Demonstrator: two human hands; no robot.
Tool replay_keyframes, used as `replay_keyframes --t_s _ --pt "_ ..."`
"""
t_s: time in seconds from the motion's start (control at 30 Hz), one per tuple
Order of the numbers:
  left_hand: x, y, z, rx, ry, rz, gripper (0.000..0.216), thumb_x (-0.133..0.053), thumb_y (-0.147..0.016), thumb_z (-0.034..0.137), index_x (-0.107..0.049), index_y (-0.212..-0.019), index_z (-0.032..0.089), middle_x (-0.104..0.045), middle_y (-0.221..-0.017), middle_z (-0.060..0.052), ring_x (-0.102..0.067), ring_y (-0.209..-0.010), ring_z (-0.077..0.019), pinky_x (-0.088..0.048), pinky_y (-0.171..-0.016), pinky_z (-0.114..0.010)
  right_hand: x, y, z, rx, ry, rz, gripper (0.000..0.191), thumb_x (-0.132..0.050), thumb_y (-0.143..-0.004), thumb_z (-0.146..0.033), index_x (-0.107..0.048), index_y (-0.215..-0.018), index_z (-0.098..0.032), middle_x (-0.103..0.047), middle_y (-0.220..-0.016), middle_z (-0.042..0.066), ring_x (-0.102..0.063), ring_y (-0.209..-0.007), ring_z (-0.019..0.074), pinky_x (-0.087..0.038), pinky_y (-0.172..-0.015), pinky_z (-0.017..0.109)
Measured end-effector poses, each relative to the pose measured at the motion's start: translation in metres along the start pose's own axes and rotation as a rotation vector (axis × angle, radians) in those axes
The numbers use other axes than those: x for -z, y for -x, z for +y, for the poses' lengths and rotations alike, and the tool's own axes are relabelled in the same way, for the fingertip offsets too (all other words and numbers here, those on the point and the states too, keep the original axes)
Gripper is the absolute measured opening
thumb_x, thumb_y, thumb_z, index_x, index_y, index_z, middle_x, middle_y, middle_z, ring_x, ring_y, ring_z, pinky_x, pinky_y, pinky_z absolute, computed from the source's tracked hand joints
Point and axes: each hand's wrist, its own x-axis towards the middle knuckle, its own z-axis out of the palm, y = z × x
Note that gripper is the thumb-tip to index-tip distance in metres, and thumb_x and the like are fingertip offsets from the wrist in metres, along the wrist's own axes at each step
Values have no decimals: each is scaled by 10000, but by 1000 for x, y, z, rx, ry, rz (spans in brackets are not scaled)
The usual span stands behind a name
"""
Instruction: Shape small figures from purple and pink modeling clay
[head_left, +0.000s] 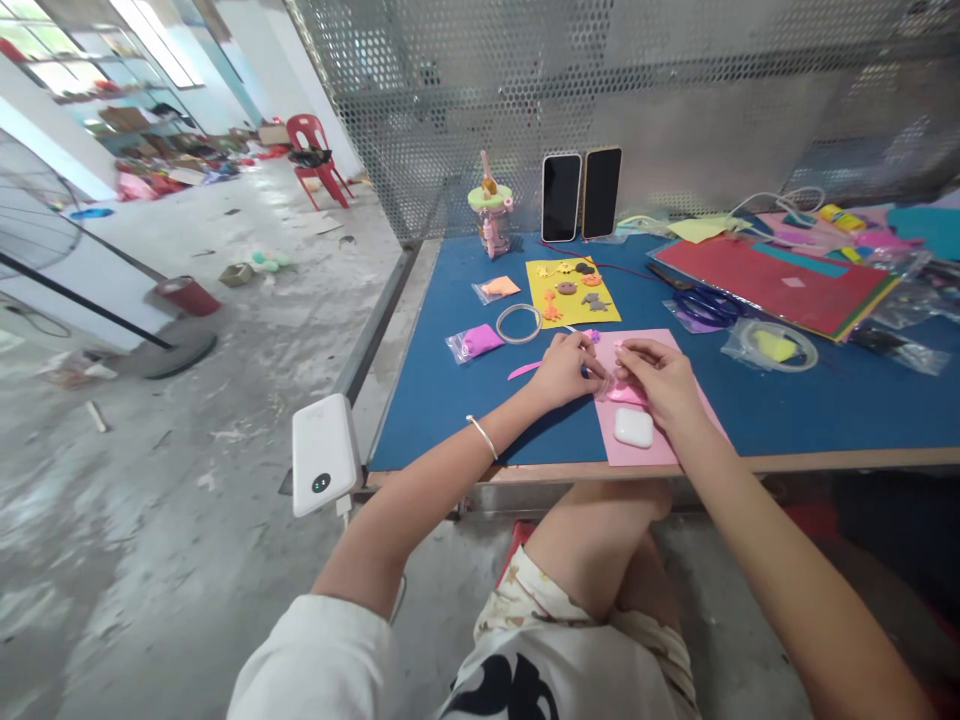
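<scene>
My left hand (pixel 568 368) and my right hand (pixel 658 382) meet over a pink foam sheet (pixel 646 450) on the blue table (pixel 435 400). Both are closed in a pinch on a small pink piece of clay (pixel 619 392) between them. A white earbud case (pixel 634 427) lies on the pink sheet just below my right hand. A pink strip (pixel 523 370) lies left of my left hand. Behind my hands sits a yellow sheet (pixel 571 292) with small clay animals on it.
A tape ring (pixel 518 323), a purple clay bag (pixel 475 343) and an orange clay bag (pixel 496 289) lie at the left. Two phones (pixel 582 195) lean on the mesh wall beside a cup (pixel 491 215). Scissors (pixel 694 297) and coloured sheets (pixel 780 285) are right. A white power bank (pixel 324 454) hangs off the table's corner.
</scene>
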Motion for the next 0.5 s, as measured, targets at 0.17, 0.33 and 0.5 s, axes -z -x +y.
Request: replay_keyframes --t_s 0.17,0.33,0.5 --pt "-2 1 2 32 5 -15 128 -716 -717 247 -774 -828 272 -548 -1030 -41 -468 -1012 -220 -388 -967 -366 0 -1 1 -8 12 12 302 -825 -588 -343 -700 -813 -185 -656 -672 -4 -614 -543 96 -533 -532 209" --pt "-4 2 2 -20 8 -11 119 -685 -737 228 -770 -817 245 -532 -1026 -56 -458 -1011 -223 -391 -953 -370 0 -1 1 -6 27 15 319 -826 -579 -356 -698 -816 -185 -658 -685 -2 -616 -546 97 -539 -538 217" --pt "-8 4 0 -91 -13 -4 136 -646 -772 251 -756 -848 227 -520 -1051 -66 -436 -1006 -224 -389 -944 -377 1 -1 1 9 45 4 326 -821 -584 -368 -695 -823 -185 -667 -694 5 -613 -543 100 -544 -538 228"
